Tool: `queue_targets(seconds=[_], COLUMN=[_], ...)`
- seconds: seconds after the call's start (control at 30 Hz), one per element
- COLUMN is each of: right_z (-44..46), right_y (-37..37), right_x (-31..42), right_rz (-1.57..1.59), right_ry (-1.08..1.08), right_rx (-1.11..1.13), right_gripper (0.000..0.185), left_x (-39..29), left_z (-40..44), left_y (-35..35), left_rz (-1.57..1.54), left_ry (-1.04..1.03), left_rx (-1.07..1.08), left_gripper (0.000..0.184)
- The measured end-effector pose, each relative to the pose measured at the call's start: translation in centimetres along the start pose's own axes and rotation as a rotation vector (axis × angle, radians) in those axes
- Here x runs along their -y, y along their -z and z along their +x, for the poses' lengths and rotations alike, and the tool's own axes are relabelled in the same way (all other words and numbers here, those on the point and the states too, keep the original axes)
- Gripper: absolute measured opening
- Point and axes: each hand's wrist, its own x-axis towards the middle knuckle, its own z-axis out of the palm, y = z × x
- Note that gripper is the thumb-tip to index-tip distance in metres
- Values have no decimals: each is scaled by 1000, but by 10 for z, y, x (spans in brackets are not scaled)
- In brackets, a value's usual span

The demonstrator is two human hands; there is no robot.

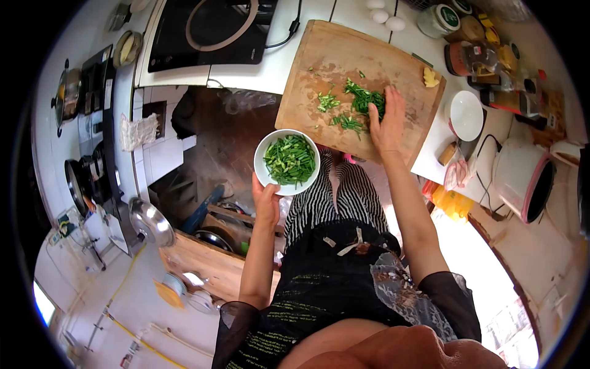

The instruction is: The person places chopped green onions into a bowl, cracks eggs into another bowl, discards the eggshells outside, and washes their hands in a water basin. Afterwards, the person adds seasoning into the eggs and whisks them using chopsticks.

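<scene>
My left hand (267, 202) grips the rim and side of a white bowl (260, 178), held beside the near left edge of the wooden cutting board (332, 52). Chopped green chives or scallions (290, 160) fill much of the bowl. On the board, my right hand (388, 126) rests against a pile of the same chopped greens (364, 97), its fingers stretched out and thumb apart, partly hiding the pile's right side. Smaller heaps of cut pieces (327, 101) lie left of and below the pile.
A piece of ginger (431, 77) sits at the board's right corner. Beyond are several eggs (394, 23), jars (444, 20) and a white bowl (464, 114), near a wooden-handled knife (448, 154). An induction cooktop (215, 34) is at upper left, a rice cooker (519, 175) at right.
</scene>
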Motion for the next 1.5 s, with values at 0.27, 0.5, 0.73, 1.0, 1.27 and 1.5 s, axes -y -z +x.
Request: queue_targets(seconds=[0.27, 0.5, 0.73, 1.0, 1.27, 1.5], right_z=[17, 30, -2, -42, -85, -39], right_y=[-20, -21, -28, -31, -33, -30], right_x=[15, 11, 41, 75, 104, 95], right_rz=[265, 87, 160, 207, 338, 463], right_ry=[157, 210, 181, 139, 208, 314], right_rx=[27, 61, 7, 26, 98, 181], right_gripper=[37, 42, 39, 30, 21, 14], left_x=[75, 103, 92, 88, 84, 80], left_z=[-4, 32, 56, 63, 64, 66], left_y=[35, 11, -16, -22, -13, -8], left_rz=[55, 83, 101, 93, 160, 127], left_ry=[61, 158, 175, 212, 228, 226], left_rx=[-72, 13, 94, 146, 188, 200], left_gripper=[49, 46, 49, 49, 39, 39])
